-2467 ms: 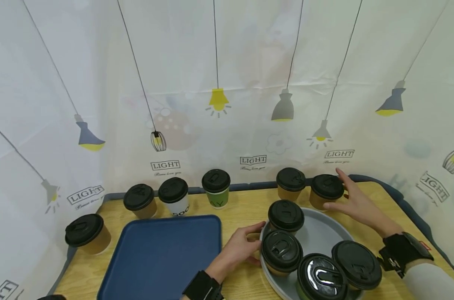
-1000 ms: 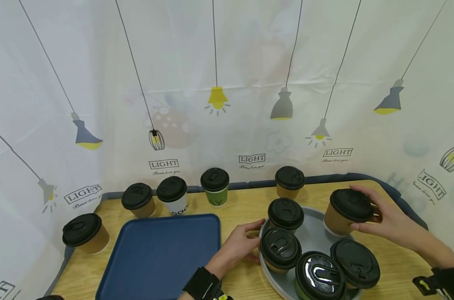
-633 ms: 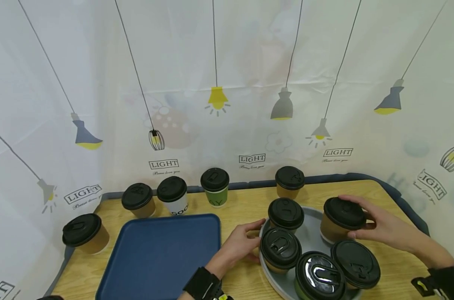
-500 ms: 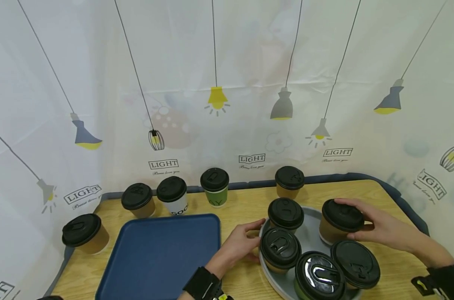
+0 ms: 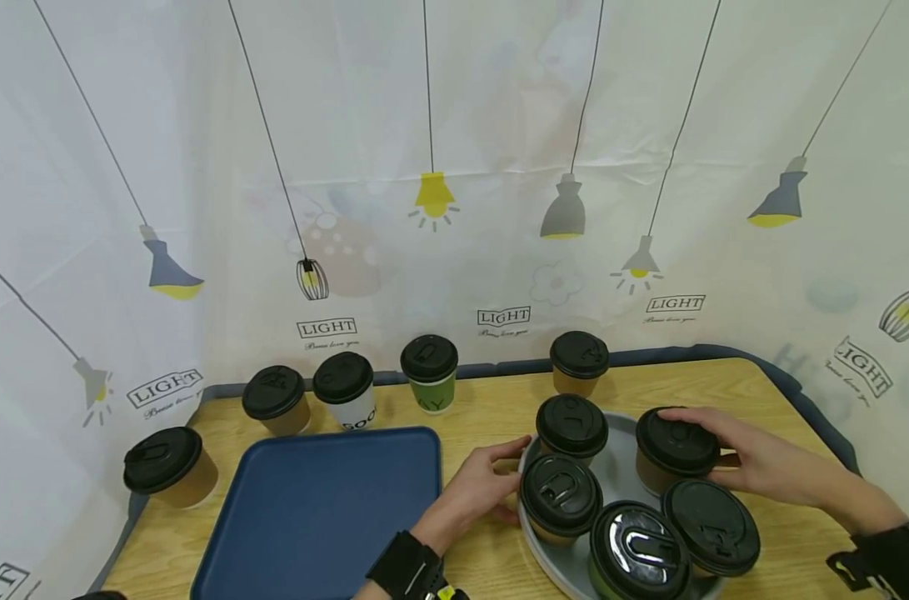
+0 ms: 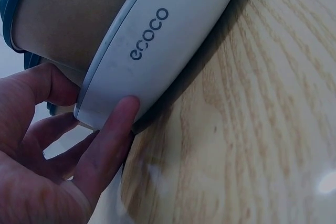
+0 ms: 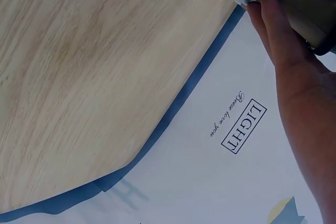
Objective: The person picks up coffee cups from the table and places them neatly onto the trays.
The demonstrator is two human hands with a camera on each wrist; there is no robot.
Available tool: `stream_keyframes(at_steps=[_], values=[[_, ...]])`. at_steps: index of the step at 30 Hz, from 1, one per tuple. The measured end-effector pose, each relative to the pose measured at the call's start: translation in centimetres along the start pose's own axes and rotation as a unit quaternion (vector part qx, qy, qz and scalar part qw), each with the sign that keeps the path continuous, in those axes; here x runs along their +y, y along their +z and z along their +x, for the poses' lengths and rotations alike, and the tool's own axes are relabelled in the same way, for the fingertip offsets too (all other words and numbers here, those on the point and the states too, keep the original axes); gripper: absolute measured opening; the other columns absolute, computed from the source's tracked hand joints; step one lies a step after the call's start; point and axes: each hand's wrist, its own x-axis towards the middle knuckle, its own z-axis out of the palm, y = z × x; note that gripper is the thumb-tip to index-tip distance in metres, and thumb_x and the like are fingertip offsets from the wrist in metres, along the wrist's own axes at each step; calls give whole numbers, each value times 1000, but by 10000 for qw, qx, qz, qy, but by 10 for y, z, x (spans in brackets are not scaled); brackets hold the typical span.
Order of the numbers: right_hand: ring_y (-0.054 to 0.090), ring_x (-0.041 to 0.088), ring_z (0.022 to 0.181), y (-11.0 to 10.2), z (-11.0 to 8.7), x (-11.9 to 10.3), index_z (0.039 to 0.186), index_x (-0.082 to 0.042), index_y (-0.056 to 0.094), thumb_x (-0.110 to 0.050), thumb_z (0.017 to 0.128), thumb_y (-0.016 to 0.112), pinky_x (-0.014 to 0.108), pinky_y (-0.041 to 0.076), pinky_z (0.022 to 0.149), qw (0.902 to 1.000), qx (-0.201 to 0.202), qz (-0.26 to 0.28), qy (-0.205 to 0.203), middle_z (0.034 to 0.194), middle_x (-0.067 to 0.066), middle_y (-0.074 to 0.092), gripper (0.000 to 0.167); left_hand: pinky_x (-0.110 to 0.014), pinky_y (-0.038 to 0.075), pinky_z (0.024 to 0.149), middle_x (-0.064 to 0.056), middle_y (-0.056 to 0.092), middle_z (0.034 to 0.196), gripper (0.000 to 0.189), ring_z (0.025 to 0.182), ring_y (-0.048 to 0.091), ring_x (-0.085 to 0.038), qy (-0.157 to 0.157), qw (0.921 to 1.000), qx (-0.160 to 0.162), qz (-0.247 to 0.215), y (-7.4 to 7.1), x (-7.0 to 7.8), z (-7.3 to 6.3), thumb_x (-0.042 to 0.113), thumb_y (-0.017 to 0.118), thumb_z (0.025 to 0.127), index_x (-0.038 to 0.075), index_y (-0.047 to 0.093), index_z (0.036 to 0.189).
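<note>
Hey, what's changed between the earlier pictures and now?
The right hand took hold of a brown cup at the table's far right and brought it nearer, lowering it inside the gray tray's rim. The left hand still holds that tray; the blue tray and other cups stayed put.
</note>
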Motion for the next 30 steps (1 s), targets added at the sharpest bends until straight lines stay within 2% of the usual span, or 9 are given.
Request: stream_keyframes(at_steps=[6, 12, 16, 20, 22, 24, 30], values=[[42, -8, 132, 1, -3, -1, 157, -10, 42, 2, 76, 89, 21, 54, 88, 9982, 183, -539, -198, 145, 1, 50, 94, -33, 58, 54, -6, 56, 145, 59, 96, 70, -22, -38, 9999, 72, 129, -1, 0, 2, 7, 68, 98, 23, 54, 153], [39, -9, 134, -1, -6, -2, 158, -8, 40, 8, 75, 87, 21, 54, 88, 9978, 167, -594, -242, 147, -3, 49, 97, -33, 58, 54, -6, 56, 145, 59, 97, 69, -22, -42, 9999, 72, 101, -1, 0, 2, 5, 68, 98, 22, 54, 152], [33, -12, 138, -6, -8, -4, 160, -5, 34, 17, 77, 79, 21, 54, 86, 9991, 13, -342, -246, 157, -11, 38, 97, -34, 59, 56, -6, 57, 145, 59, 97, 69, -22, -38, 10000, 47, 37, 0, 1, 1, 5, 68, 97, 22, 54, 152], [42, -10, 132, -17, -8, -6, 163, -2, 24, 25, 86, 62, 24, 57, 82, 9992, -76, 395, 47, 159, -23, 27, 90, -35, 60, 57, -6, 57, 144, 57, 96, 70, -22, -7, 10000, 77, -10, 0, 0, 1, 6, 69, 97, 19, 56, 151], [47, -9, 128, -22, -6, -5, 164, -3, 22, 25, 91, 54, 24, 58, 84, 9978, 48, 611, 238, 157, -27, 28, 84, -36, 60, 58, -7, 57, 142, 54, 97, 70, -21, 14, 9999, 129, 5, -1, -1, 1, 6, 69, 96, 15, 57, 148], [51, -8, 125, -26, -2, -2, 163, -2, 24, 23, 95, 50, 23, 57, 85, 9976, 253, 572, 300, 154, -28, 31, 77, -37, 61, 59, -8, 58, 141, 50, 97, 70, -20, 14, 9998, 204, 69, -1, -2, 1, 8, 70, 96, 11, 59, 144], [56, -10, 117, -28, 3, 10, 155, 3, 39, 16, 100, 52, 15, 54, 83, 9950, 861, 218, 457, 146, -30, 40, 58, -37, 62, 62, -5, 60, 136, 43, 96, 69, -17, -13, 9996, 270, 102, -1, -2, 2, 15, 73, 97, 11, 63, 138]])
